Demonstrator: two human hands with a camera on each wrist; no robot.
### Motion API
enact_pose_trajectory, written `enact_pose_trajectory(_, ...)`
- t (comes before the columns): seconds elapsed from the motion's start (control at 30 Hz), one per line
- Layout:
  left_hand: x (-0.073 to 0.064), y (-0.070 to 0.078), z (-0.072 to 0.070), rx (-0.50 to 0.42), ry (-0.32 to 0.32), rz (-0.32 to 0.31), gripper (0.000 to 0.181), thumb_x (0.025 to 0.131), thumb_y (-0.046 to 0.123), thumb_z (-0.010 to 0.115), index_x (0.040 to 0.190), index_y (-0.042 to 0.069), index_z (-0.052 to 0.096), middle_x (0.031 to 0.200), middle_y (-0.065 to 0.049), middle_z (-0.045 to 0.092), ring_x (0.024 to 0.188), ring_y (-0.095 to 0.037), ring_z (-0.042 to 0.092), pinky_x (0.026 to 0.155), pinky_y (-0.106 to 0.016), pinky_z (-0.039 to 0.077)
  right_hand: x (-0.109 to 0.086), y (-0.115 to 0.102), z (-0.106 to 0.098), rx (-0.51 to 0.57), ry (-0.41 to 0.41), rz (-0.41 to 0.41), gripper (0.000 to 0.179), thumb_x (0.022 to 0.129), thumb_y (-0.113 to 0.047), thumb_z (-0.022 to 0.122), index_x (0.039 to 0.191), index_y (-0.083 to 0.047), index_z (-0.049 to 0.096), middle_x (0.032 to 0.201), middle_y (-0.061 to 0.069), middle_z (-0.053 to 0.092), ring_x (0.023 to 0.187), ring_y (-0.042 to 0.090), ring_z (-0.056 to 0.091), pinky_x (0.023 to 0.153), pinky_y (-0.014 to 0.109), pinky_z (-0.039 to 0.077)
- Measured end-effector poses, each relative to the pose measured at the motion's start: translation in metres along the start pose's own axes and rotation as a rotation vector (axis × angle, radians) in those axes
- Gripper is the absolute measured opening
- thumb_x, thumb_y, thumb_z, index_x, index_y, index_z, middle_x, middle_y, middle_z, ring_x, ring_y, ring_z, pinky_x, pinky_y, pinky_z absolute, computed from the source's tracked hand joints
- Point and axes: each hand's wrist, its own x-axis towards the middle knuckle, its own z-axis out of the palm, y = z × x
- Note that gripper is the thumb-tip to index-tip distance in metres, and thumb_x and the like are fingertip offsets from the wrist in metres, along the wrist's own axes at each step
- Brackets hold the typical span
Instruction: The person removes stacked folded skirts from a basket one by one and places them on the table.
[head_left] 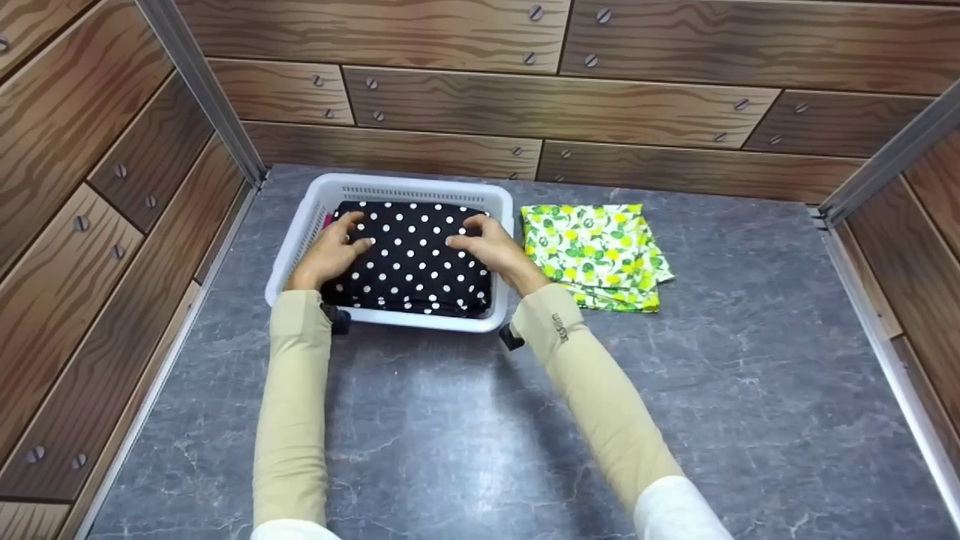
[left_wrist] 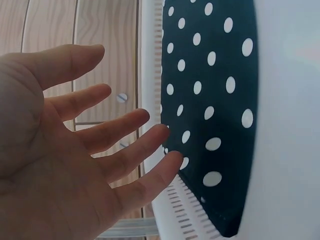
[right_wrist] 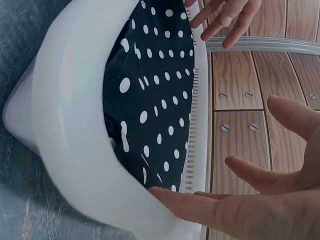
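Note:
A folded black cloth with white polka dots (head_left: 412, 255) lies in a white plastic basket (head_left: 420, 321). My left hand (head_left: 330, 251) is over the cloth's left part, fingers spread and relaxed. Over the right part is my right hand (head_left: 491, 247), its fingers loosely bent. Neither hand grips the cloth; in the left wrist view the left fingers (left_wrist: 135, 185) are spread apart with nothing between them. The right wrist view has the right hand (right_wrist: 255, 205) beside the basket's rim, also holding nothing. A bit of pink (head_left: 328, 220) shows at the cloth's left edge.
Right of the basket, a folded white cloth with a yellow and green lemon print (head_left: 589, 251) lies on the grey marbled surface (head_left: 420, 420). Wood-patterned panels (head_left: 465, 97) with metal edge strips stand at the back and both sides.

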Motion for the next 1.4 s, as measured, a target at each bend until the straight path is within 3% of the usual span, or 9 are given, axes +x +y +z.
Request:
enact_pose_trajectory(0.3,0.000,-0.002,-0.005,-0.005,-0.018,-0.008,0.056,0.100,0.007,0.054,0.149,-0.012,0.036,0.142,-0.040,0.043,0.131,-0.050,0.044,0.115,-0.055,0.031,0.002,-0.004,0.003,-0.009,-0.006,0.055,0.060,0.096,-0.019,0.066,0.144,0.009,0.042,0.133,0.022,0.051,0.109,0.027,0.052,0.102,0.047,0.046)
enact_pose_trajectory(0.5,0.008,-0.021,-0.009,-0.014,-0.001,0.015,0.057,0.097,0.012,0.057,0.147,-0.011,0.039,0.142,-0.038,0.045,0.133,-0.047,0.043,0.117,-0.050,0.030,0.007,-0.001,0.008,-0.039,0.054,0.057,0.058,0.095,-0.019,0.066,0.140,0.011,0.044,0.132,0.023,0.051,0.110,0.026,0.049,0.102,0.040,0.044)
enact_pose_trajectory(0.63,0.012,-0.028,-0.009,0.002,-0.002,-0.016,0.058,0.096,0.012,0.057,0.146,-0.012,0.040,0.144,-0.036,0.045,0.136,-0.045,0.041,0.119,-0.047,0.027,0.011,0.007,0.014,0.005,0.121,0.102,0.058,0.093,-0.017,0.067,0.137,0.012,0.042,0.129,0.022,0.052,0.113,0.027,0.050,0.104,0.036,0.043)
enact_pose_trajectory(0.77,0.011,-0.023,-0.011,0.025,-0.001,-0.078,0.059,0.096,0.009,0.056,0.147,-0.015,0.036,0.147,-0.037,0.041,0.139,-0.046,0.036,0.120,-0.049,0.024,0.014,0.011,0.019,0.083,0.138,0.132,0.059,0.093,-0.012,0.068,0.139,0.011,0.039,0.129,0.022,0.053,0.120,0.031,0.053,0.105,0.039,0.045)
enact_pose_trajectory(0.9,0.011,-0.022,-0.015,0.040,-0.054,-0.146,0.062,0.098,0.009,0.054,0.148,-0.017,0.030,0.147,-0.039,0.039,0.138,-0.047,0.036,0.118,-0.050,0.026,0.017,0.013,0.023,0.109,0.152,0.138,0.066,0.091,-0.009,0.069,0.144,0.012,0.035,0.136,0.025,0.050,0.125,0.034,0.051,0.107,0.040,0.043)
enact_pose_trajectory(1.13,0.013,-0.027,-0.019,-0.001,-0.168,-0.200,0.065,0.099,0.007,0.052,0.151,-0.016,0.021,0.142,-0.039,0.041,0.111,-0.038,0.048,0.106,-0.049,0.040,0.019,0.019,0.030,-0.048,0.157,0.159,0.085,0.091,-0.016,0.069,0.152,0.015,0.020,0.155,0.029,0.035,0.142,0.033,0.035,0.119,0.036,0.026)
enact_pose_trajectory(1.23,0.013,-0.030,-0.020,-0.052,-0.191,-0.201,0.065,0.098,0.005,0.052,0.150,-0.017,0.021,0.145,-0.042,0.035,0.123,-0.042,0.045,0.111,-0.049,0.037,0.020,0.024,0.031,-0.039,0.160,0.161,0.085,0.090,-0.016,0.069,0.152,0.014,0.019,0.157,0.029,0.031,0.145,0.033,0.032,0.120,0.036,0.024)
enact_pose_trajectory(1.3,0.012,-0.032,-0.020,-0.079,-0.197,-0.205,0.065,0.098,0.005,0.053,0.150,-0.017,0.021,0.149,-0.042,0.029,0.135,-0.044,0.035,0.117,-0.050,0.029,0.021,0.026,0.032,-0.009,0.160,0.163,0.085,0.090,-0.014,0.069,0.153,0.013,0.018,0.158,0.029,0.029,0.146,0.033,0.030,0.121,0.036,0.023)
enact_pose_trajectory(1.4,0.012,-0.034,-0.020,-0.120,-0.193,-0.206,0.063,0.098,0.004,0.053,0.151,-0.016,0.023,0.150,-0.041,0.028,0.137,-0.045,0.033,0.117,-0.049,0.028,0.024,0.028,0.031,0.039,0.159,0.168,0.088,0.090,-0.013,0.070,0.156,0.010,0.015,0.161,0.027,0.024,0.148,0.033,0.026,0.122,0.037,0.020)
